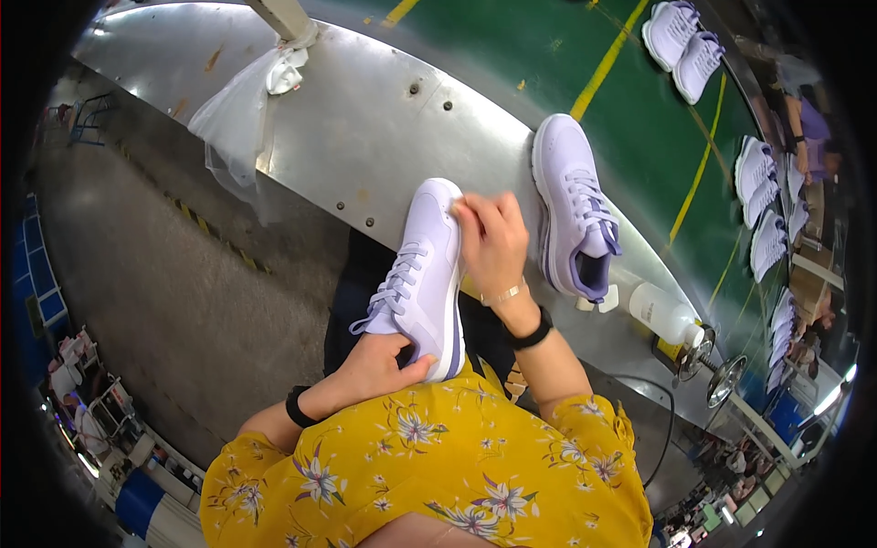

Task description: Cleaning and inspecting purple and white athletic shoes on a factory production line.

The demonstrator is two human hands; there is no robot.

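A lavender sneaker with pale laces and a white sole is held up before me, toe pointing away. My left hand grips it at the heel; the fingers go into the shoe's opening and the thumb presses on the outside of the heel. At the toe, my right hand is closed, with thumb and forefinger pinched against the edge of the upper. Whatever lies between those fingertips is too small to make out. A matching sneaker rests on the metal bench to the right, its toe pointing away.
Beyond the metal bench runs a green belt with yellow lines, carrying more sneakers. A white bottle lies at right, near metal discs. Plastic sheeting hangs from a post. Another person is at far right.
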